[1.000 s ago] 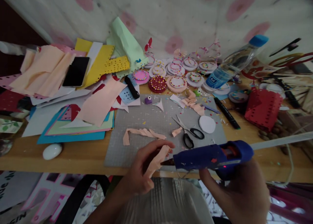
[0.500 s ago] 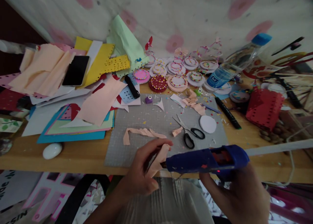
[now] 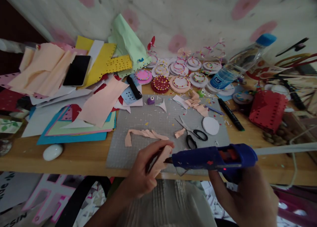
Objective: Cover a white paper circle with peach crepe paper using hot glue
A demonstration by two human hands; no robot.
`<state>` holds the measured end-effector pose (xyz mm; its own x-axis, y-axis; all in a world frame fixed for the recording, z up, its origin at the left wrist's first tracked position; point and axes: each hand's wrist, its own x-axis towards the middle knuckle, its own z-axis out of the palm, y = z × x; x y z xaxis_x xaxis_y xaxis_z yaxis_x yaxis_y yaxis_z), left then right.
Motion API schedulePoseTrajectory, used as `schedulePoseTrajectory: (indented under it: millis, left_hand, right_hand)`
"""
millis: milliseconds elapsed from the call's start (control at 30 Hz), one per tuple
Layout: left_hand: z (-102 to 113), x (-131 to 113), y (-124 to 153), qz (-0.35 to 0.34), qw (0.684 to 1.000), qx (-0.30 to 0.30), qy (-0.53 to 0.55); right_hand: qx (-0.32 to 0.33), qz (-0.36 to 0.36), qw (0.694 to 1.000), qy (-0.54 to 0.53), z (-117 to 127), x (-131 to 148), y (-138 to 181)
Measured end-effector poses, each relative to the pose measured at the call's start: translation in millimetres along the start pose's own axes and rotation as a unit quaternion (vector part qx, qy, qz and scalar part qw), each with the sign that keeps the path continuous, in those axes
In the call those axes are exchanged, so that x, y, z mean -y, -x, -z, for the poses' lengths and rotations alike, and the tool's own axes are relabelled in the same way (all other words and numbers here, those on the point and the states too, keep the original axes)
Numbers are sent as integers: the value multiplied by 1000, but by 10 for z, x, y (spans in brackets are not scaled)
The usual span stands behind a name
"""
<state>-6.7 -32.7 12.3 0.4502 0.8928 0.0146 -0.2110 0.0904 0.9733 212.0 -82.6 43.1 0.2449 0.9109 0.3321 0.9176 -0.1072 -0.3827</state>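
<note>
Left hand (image 3: 142, 174) pinched shut on peach paper strip (image 3: 160, 159) at front edge of table (image 3: 81, 157), right hand (image 3: 247, 200) clamped round blue glue gun (image 3: 213, 157), gun lying left-right, nozzle touching strip from the right, scissors (image 3: 192, 134) beyond.

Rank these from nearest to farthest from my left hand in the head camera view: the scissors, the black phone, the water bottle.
From the left hand:
1. Scissors, on the grey mat just up and right.
2. Black phone, on the peach paper, far left.
3. Water bottle, lying at the far right back.
</note>
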Motion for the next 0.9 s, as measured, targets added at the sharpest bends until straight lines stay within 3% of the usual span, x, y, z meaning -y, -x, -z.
schedulePoseTrajectory:
  millis: [300, 633, 833, 900]
  left_hand:
    - [-28, -10, 8, -6, 998, 8, 63]
    - [-61, 9, 15, -12, 985, 27, 171]
    - [-73, -56, 4, 48, 981, 27, 185]
    - [-104, -87, -4, 63, 975, 14, 214]
  right_hand:
    - [5, 9, 999, -45, 5, -6, 35]
    - [7, 39, 999, -21, 38, 81, -6]
    - [28, 169, 985, -32, 48, 25, -57]
    - [27, 172, 984, -34, 52, 18, -66]
